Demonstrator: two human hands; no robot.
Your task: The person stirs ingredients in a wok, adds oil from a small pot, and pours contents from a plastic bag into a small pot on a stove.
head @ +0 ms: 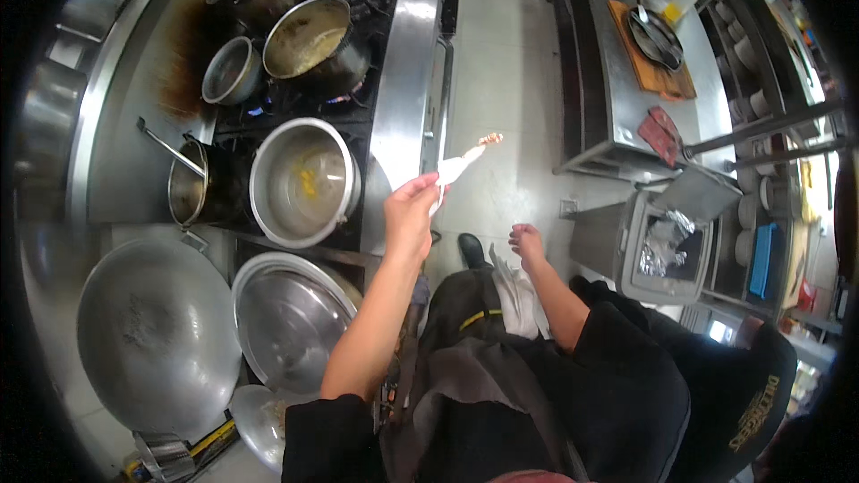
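Pinched in my left hand [411, 204] is a twisted piece of white paper [456, 168]. Its far tip is bright orange-brown; whether it burns is unclear. This hand is raised in front of the stove's steel front ledge [402, 80]. To its left, a large aluminium pot [305, 181] on the stove holds some yellow pieces at the bottom. My right hand [527, 242] hangs over the floor with its fingers curled in, and nothing shows in it. A white cloth [520, 302] hangs at my waist just below that hand.
Behind it, lit burners heat a deep pot [309, 40] and a smaller pot [229, 72]. A ladle [171, 147] rests in another pot. A wok [158, 335] and a steel bowl [292, 322] sit lower left. Rightward are a bin [668, 248], steel table [624, 107] and a person [745, 382].
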